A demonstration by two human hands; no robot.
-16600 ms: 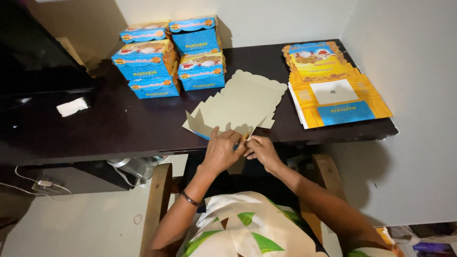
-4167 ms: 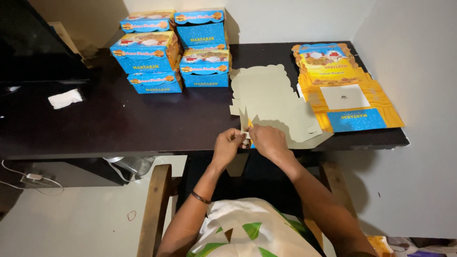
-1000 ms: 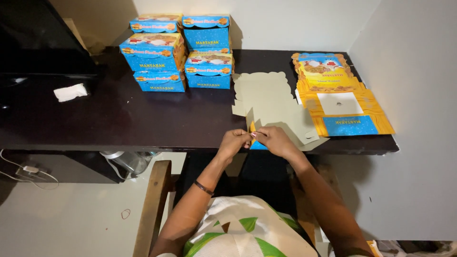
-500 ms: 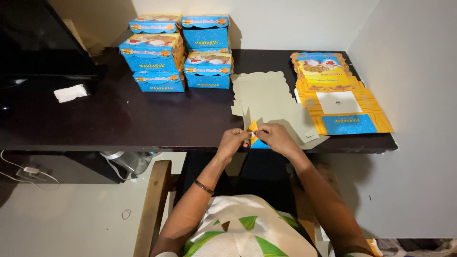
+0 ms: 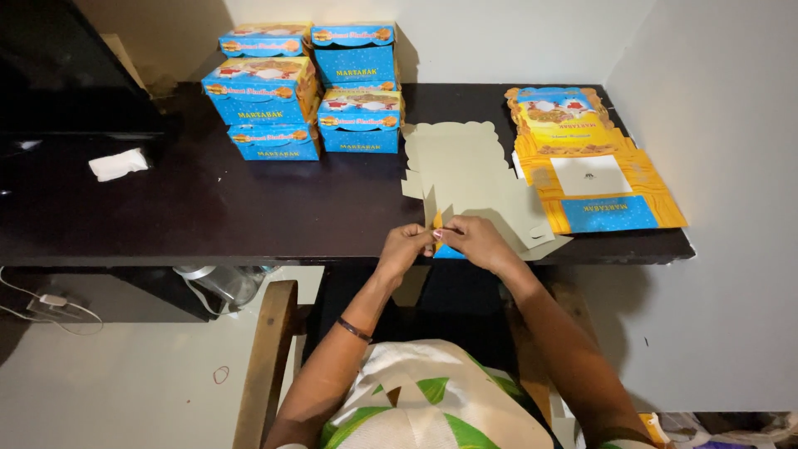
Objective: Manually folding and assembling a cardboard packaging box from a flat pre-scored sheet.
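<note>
Left hand [image 5: 405, 246] and right hand [image 5: 472, 239] — fingers closed, pinching the flat cardboard box blank [image 5: 474, 179].

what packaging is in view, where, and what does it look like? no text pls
Folded boxes: stacked at the desk's back left, rectangular, blue and yellow with food pictures.
Flat printed cartons: pile at the desk's right end, yellow-orange with blue panel.
Carton blank: grey side up at the front edge, a corner pinched between left hand and right hand.
</note>
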